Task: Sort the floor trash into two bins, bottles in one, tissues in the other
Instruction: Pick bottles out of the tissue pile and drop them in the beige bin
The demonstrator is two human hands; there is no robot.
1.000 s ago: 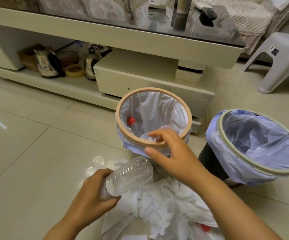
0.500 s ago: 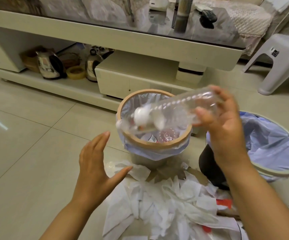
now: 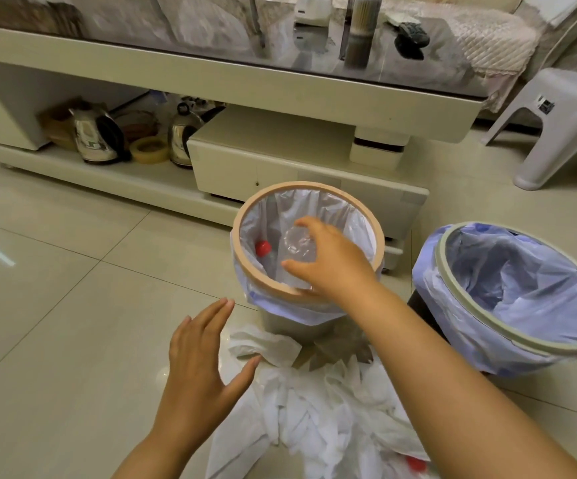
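My right hand (image 3: 332,264) reaches over the tan-rimmed bin (image 3: 314,185) and grips a clear plastic bottle (image 3: 297,245), which points down into the white liner. Another bottle with a red cap (image 3: 262,248) lies inside that bin. Just above the pile of white tissues (image 3: 314,409) on the floor, my left hand (image 3: 204,361) hovers open and empty. A red cap (image 3: 416,463) peeks out from under the tissues at the bottom. To the right stands the second bin (image 3: 522,288), lined with a blue bag; I see no trash in it.
A low cream table (image 3: 280,84) with a glass top runs across the back. Two kettles (image 3: 97,136) and a tape roll (image 3: 150,150) sit on its lower shelf. A grey plastic stool (image 3: 563,122) stands at the far right. Bare tiled floor (image 3: 55,305) spreads to the left.
My left hand passed the bottle to my right hand, which lifted it over the tan-rimmed bin and lowered it inside. The left hand stays open above the tissues.
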